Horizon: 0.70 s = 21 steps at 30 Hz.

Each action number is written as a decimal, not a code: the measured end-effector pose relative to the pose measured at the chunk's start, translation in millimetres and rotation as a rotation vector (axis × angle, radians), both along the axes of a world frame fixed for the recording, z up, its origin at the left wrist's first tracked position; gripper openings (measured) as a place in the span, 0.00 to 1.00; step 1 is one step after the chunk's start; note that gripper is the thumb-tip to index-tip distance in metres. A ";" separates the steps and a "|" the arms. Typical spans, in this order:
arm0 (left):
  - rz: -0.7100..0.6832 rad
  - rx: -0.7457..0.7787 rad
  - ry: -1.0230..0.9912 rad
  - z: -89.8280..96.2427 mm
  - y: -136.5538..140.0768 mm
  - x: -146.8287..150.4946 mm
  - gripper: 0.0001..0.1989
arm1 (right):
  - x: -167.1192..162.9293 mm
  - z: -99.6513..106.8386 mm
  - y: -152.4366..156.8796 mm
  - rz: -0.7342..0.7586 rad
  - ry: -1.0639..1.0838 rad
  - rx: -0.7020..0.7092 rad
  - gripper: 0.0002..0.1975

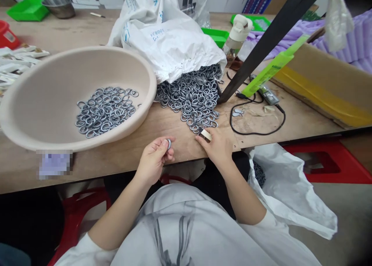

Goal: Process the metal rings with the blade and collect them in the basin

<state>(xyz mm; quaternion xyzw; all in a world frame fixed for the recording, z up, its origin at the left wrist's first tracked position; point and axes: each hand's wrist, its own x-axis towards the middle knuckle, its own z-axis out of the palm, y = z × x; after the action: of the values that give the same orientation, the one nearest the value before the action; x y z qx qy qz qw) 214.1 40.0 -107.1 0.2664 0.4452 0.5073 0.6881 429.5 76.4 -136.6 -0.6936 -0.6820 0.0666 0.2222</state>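
Observation:
My left hand (pixel 155 157) pinches a single grey metal ring (pixel 169 144) between thumb and fingers, just over the table's front edge. In my right hand (pixel 217 144) is a small tool with a flat pale handle (pixel 206 134) and a dark tip; its exact kind I cannot make out. That tip reaches the near edge of a heap of grey metal rings (pixel 193 97), which spills from a white printed sack (pixel 174 41). To the left, a large beige basin (pixel 43 76) contains more such rings (pixel 104 111).
A dark slanted post (pixel 267 45) rises right of the heap, with a bright green stick-like object (pixel 270 72) beside it. A black cable (pixel 255 133) loops on the table. At right stands a cardboard box (pixel 322 83); below it hangs a white bag (pixel 287 180). Pale strips lie far left.

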 end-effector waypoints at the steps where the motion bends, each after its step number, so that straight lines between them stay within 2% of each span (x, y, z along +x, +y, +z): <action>1: -0.006 -0.001 -0.003 -1.5 2.2 -0.2 0.19 | 0.1 -0.5 -1.6 -0.003 -0.025 -0.019 0.15; 9: 0.058 -0.076 -0.049 -2.1 8.9 -2.5 0.14 | -7.3 8.2 -4.2 0.012 -0.183 -0.134 0.11; 11: 0.054 -0.081 -0.047 -2.7 8.6 -2.8 0.13 | -6.2 9.4 -3.3 0.018 -0.150 -0.144 0.10; 13: 0.044 -0.047 -0.011 -5.4 7.4 -0.2 0.13 | -8.5 11.3 -3.7 0.070 0.049 -0.146 0.09; 15: 0.019 0.038 0.092 -9.9 5.3 5.4 0.14 | -17.8 14.3 -7.0 0.193 0.434 -0.195 0.12; 18: -0.014 0.169 0.222 -17.0 1.5 15.9 0.17 | -44.7 18.6 -16.4 0.360 1.021 -0.343 0.20; 19: -0.009 0.191 0.228 -18.6 0.5 18.7 0.18 | -54.6 19.0 -19.6 0.371 1.135 -0.370 0.22; 21: 0.020 0.204 0.203 -19.8 -1.2 21.7 0.22 | -70.8 18.3 -24.3 0.347 1.232 -0.347 0.22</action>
<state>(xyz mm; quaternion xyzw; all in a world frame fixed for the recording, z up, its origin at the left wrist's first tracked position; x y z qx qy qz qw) 235.8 38.8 -126.9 0.3804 0.4612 0.5270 0.6040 358.7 52.2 -118.2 -0.4344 -0.5115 0.5947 0.4427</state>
